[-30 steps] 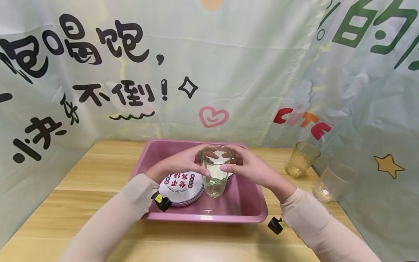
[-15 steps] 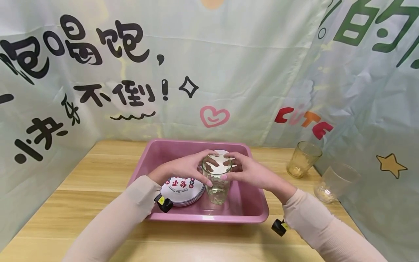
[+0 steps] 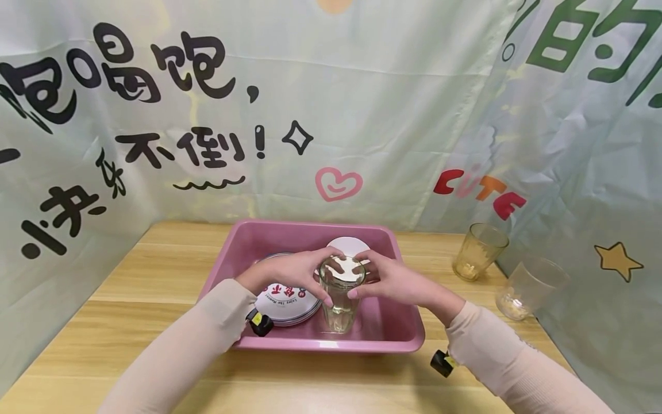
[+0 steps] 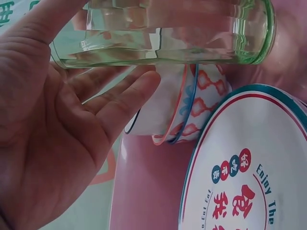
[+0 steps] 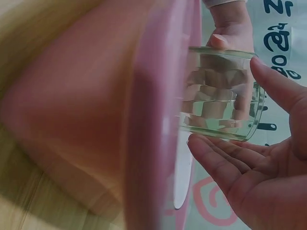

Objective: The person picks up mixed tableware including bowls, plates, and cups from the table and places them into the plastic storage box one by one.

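Between my two hands is a tall, greenish drinking glass, upright and low inside the pink plastic tub. My left hand holds its left side near the rim, thumb in front and fingers behind. From the other side my right hand grips it the same way, as the right wrist view also shows. Left of the glass lies a stack of white plates with red lettering, partly covered by my left hand. Stacked bowls with red and blue patterns sit behind the glass; in the head view only a white rim shows.
An amber glass stands on the wooden table at the back right. A clear tumbler is nearer, along the table's right edge. Printed cloth walls the table at the back and sides.
Both hands have lowered the glass deeper into the tub and slightly toward its front. More of the white bowl rim behind it now shows.
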{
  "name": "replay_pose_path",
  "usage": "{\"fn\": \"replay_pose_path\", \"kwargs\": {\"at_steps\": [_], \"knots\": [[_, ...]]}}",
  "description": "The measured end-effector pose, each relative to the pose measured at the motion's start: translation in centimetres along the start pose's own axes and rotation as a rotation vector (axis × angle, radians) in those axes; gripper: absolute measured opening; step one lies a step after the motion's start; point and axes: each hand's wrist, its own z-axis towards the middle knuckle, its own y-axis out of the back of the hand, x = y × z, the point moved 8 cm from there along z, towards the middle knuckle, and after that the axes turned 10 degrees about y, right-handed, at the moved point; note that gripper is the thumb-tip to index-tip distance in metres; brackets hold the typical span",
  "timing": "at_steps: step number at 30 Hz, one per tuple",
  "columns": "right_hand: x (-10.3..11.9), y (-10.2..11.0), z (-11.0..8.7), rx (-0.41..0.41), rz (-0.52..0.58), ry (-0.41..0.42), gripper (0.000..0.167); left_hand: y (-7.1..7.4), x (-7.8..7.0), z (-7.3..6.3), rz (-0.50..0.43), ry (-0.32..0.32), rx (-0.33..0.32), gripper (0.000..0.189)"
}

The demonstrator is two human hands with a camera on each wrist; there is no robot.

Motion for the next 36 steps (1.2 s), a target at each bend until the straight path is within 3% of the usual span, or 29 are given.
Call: {"fn": "replay_pose_path", "kwargs": {"at_steps": [9, 16, 24, 29, 36], "knots": [[0.0, -0.4, 0.0, 0.052, -0.082, -0.006, 0.071, -0.7, 0.0, 0.0, 0.083, 0.033, 0.025, 0.089], [0.2, -0.5, 0.0, 0.074, -0.177, -0.013, 0.067, -1.2, 0.5, 0.0, 0.092, 0.077, 0.059, 0.09], [0.3, -0.4, 0.0, 0.089, -0.167, -0.018, 0.067, -1.2, 0.4, 0.0, 0.109, 0.057, 0.062, 0.093], [0.4, -0.3, -0.2, 0.096, -0.172, -0.019, 0.069, -1.2, 0.3, -0.1, 0.068, 0.056, 0.082, 0.095], [0.2, -0.1, -0.9, 0.109, -0.093, -0.034, 0.077, -1.0, 0.4, -0.5, -0.021, 0.105, 0.137, 0.098]]}}
